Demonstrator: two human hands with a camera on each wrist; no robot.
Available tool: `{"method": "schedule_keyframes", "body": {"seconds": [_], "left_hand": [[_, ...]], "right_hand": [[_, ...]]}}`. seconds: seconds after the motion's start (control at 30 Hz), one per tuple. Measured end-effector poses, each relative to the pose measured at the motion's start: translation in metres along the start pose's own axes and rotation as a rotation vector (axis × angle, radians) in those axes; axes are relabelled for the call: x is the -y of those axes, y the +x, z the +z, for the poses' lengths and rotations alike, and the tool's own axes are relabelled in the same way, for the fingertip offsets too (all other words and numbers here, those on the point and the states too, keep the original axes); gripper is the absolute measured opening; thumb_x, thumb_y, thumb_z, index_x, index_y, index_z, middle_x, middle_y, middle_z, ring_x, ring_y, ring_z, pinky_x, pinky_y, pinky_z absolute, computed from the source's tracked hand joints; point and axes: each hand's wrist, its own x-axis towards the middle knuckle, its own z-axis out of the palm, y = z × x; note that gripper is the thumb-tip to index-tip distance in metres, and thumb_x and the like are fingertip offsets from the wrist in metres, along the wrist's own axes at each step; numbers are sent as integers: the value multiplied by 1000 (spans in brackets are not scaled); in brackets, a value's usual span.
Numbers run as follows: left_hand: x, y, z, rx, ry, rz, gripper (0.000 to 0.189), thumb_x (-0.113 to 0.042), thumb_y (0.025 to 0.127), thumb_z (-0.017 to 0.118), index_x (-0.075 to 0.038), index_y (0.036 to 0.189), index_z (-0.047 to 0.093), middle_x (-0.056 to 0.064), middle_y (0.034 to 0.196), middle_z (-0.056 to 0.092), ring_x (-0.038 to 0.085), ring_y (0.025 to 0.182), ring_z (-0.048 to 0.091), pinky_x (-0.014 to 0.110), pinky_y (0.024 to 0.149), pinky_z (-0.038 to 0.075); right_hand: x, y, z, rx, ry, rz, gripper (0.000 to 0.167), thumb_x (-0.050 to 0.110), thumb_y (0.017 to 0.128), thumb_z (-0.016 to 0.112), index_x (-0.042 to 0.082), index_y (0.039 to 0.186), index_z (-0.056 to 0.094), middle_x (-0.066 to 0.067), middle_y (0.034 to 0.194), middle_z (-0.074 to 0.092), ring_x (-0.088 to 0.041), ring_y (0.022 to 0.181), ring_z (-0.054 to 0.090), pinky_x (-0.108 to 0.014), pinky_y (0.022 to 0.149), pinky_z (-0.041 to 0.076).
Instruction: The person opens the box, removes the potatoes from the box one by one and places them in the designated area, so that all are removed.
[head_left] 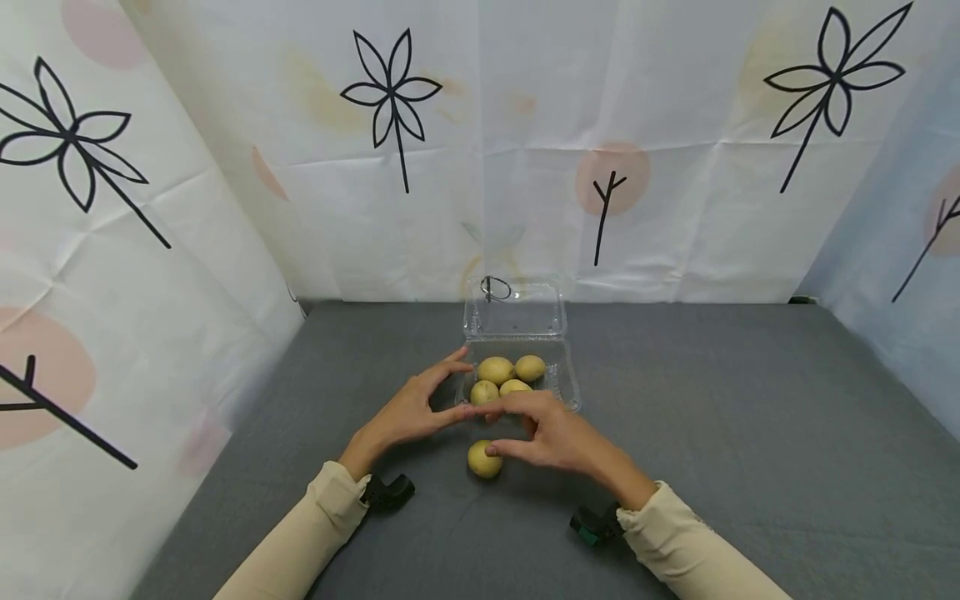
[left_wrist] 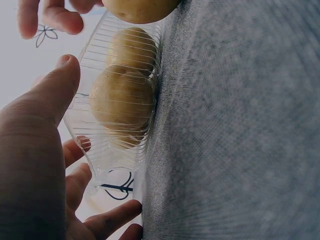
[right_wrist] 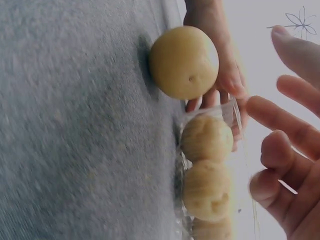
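A single yellow potato (head_left: 482,463) is lying by itself on the gray tabletop (head_left: 720,433), just in front of a clear plastic container (head_left: 572,385). Inside the container, four more potatoes (head_left: 496,371) are sitting close together, two behind and two in front, and the clear lid (head_left: 525,317) is standing raised at the back. I'm holding my left hand (head_left: 412,410) spread wide around the container's front left corner, fingers along the side and thumb reaching across the front; I'm not gripping any potato with it. My right hand (head_left: 558,433) is hovering over the container's front edge and the lone potato, its fingers loosely bent and its thumb well apart from them. It is grasping nothing; from the right wrist, its thumb is showing clear of the potato. I can't tell whether its forefinger is touching my left thumb. Cream sleeves (head_left: 296,542) are covering my forearms, and I'm wearing a black device (head_left: 390,493) on each wrist. Beyond the table, a white backdrop (head_left: 540,208) is hanging, printed with black flower outlines.
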Motion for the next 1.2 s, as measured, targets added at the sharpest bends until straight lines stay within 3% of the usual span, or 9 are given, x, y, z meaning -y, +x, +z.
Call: {"method": "schedule_keyframes", "body": {"seconds": [0.23,0.47,0.6,0.87,1.2], "left_hand": [[0,1,-1,1,-13,-21,65,-44,95,72,-25,152,46,-7,171,21,22,157,24,62,121,29],[-2,0,-1,8,-11,-17,65,-45,95,71,-24,152,46,-7,171,21,22,157,24,61,121,30],[-3,1,-1,6,-14,-12,65,-46,95,71,-25,152,46,-8,171,21,23,157,24,62,121,30],[-3,1,-2,12,-5,-33,66,-47,95,70,-26,153,46,-11,171,20,23,157,24,67,120,25],[-1,-1,-1,15,-17,-36,67,-47,95,71,-24,153,46,-8,171,20,23,157,24,67,120,26]], "right_hand": [[-9,0,-9,-207,-168,-43,37,19,82,86,8,116,75,-8,99,75,4,53,39,-15,51,40],[-21,-3,-22,-293,-283,2,35,17,82,86,12,115,76,-7,100,76,-16,69,56,-36,65,48],[-29,-3,-28,-335,-316,35,33,17,82,86,11,113,76,-6,98,77,-22,77,61,-38,71,47],[-36,-3,-32,-342,-323,141,32,22,85,84,10,113,77,-8,101,76,-28,85,61,-39,81,37],[-46,-2,-36,-306,-328,194,31,19,84,85,10,112,76,-8,104,75,-30,90,59,-40,83,34]]}}
